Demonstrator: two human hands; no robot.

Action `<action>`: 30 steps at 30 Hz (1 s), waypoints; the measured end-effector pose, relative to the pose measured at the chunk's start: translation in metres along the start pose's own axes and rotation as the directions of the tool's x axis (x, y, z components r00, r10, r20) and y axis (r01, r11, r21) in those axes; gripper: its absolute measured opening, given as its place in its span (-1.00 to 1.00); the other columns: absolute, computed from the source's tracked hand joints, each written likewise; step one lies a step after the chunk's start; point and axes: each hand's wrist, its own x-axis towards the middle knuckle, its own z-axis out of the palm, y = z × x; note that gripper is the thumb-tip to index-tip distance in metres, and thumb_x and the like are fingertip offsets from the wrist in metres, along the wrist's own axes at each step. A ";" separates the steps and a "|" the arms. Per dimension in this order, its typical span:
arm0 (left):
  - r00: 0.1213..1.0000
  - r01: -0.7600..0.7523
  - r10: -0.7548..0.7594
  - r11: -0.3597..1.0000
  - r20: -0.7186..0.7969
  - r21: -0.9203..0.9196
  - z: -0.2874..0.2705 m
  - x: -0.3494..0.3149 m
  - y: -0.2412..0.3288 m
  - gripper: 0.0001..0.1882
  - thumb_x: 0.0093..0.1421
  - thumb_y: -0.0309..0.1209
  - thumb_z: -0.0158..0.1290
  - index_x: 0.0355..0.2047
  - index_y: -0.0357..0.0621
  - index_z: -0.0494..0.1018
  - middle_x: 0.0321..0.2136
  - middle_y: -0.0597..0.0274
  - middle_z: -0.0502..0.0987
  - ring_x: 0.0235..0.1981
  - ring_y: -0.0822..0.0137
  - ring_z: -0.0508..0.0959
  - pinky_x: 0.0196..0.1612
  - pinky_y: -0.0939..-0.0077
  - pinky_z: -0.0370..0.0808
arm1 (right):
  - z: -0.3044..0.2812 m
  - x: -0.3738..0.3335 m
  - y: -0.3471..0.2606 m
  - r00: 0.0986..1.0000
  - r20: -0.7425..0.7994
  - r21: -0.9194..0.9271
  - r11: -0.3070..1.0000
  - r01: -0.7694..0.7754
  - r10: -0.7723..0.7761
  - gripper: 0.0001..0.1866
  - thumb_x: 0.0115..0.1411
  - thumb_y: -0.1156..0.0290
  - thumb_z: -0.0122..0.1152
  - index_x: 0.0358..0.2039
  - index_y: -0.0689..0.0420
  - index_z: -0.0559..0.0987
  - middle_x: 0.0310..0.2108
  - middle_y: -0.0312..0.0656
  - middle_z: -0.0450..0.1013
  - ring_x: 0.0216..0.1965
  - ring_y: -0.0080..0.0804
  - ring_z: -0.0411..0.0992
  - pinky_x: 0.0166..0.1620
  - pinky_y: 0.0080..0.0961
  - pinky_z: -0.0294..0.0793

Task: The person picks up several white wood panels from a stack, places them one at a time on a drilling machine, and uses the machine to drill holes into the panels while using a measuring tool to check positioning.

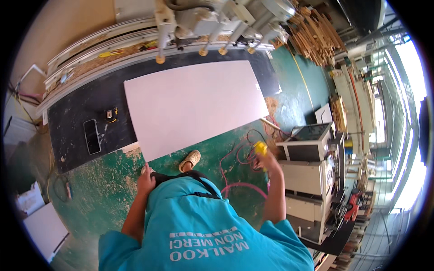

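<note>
A large white rectangular panel (194,104) lies across a dark worktable and juts over its near edge. Close to the panel's near left corner is my left hand (145,181), low by my waist, with a finger stretched toward that corner. I cannot tell whether it touches the panel. Out to the right, apart from the panel, my right hand (270,165) is closed around a yellow hand tool (260,147). Its exact kind is too small to tell. A pink hose (246,185) runs on the floor below that hand.
A phone (91,136) and a tape measure (110,114) lie on the dark worktable (68,122). Machine heads (208,27) overhang its far side. White cabinets (303,180) stand at right, stacked wood (316,36) at far right. Sawdust dots the green floor (99,194).
</note>
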 end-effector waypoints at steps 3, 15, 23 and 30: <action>0.995 0.095 -0.092 0.987 -0.029 0.129 0.005 -0.022 -0.007 -0.50 0.09 -0.47 0.05 0.10 -0.20 0.40 -0.08 -0.08 0.54 -0.03 -0.15 0.48 0.03 0.11 0.44 | -0.104 0.052 0.056 0.852 -0.493 -0.168 0.980 0.105 -0.175 -0.63 0.30 0.26 0.08 0.02 0.19 0.33 -0.62 -0.25 0.38 -0.65 -0.47 0.41 -0.60 -0.47 0.41; 0.917 0.005 0.135 0.936 -0.375 0.351 -0.011 0.175 0.178 -0.51 0.00 -0.42 0.17 0.01 -0.11 0.46 0.13 0.03 0.35 0.19 0.00 0.34 0.17 0.12 0.33 | -0.032 0.138 0.034 0.912 0.402 -0.153 0.976 0.155 -0.082 -0.65 0.36 0.28 0.01 0.12 0.04 0.38 -0.39 -0.38 0.48 -0.48 -0.65 0.32 -0.40 -0.62 0.35; 0.925 0.081 0.060 0.933 -0.375 0.350 -0.065 0.349 0.132 -0.48 0.12 -0.26 0.12 0.13 0.07 0.41 0.27 0.22 0.26 0.32 0.16 0.20 0.34 0.11 0.15 | 0.054 0.115 -0.027 0.835 0.546 -0.439 0.872 0.216 0.068 -0.48 0.29 0.12 0.20 0.18 0.09 0.41 -0.29 -0.29 0.55 -0.25 -0.56 0.46 -0.13 -0.54 0.42; 0.400 0.713 -0.379 0.701 -0.834 0.023 -0.115 0.376 0.071 -0.44 0.21 -0.06 0.03 0.18 0.02 0.35 0.25 0.12 0.25 0.33 0.03 0.15 0.30 -0.04 0.11 | 0.085 0.100 -0.050 0.777 0.581 -0.411 0.911 0.023 0.243 -0.47 0.29 0.18 0.19 0.18 0.18 0.39 -0.26 -0.30 0.55 -0.22 -0.57 0.46 -0.10 -0.57 0.41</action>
